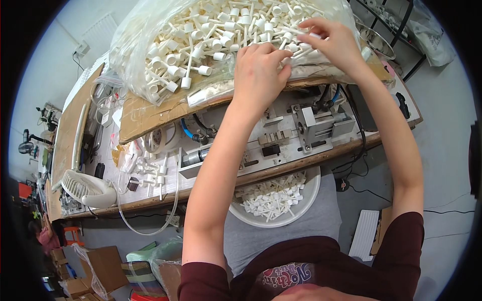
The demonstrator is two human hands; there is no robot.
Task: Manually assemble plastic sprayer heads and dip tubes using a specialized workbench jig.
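A large heap of white plastic parts point(221, 30), each a thin stem with a cup-shaped end, lies in a clear plastic bag point(131, 52) on a cardboard sheet point(143, 116). At the heap's near edge, my left hand point(258, 72) is closed, thumb and forefinger pinching a small white plastic part, mostly hidden by the fingers. To its right, my right hand point(334, 44) bends over the heap with its fingers curled round another white plastic part point(315, 35). Below my forearms, a metal fixture point(273, 143) with clamps and cylinders is mounted on the bench.
A round white basin point(315, 193) of similar parts sits on my lap below the bench edge. A small white fan point(90, 189) stands at left, beside loose white pieces point(153, 173) and a tape roll point(155, 140). Black cables point(359, 118) hang at right. Cardboard boxes point(105, 263) occupy the floor.
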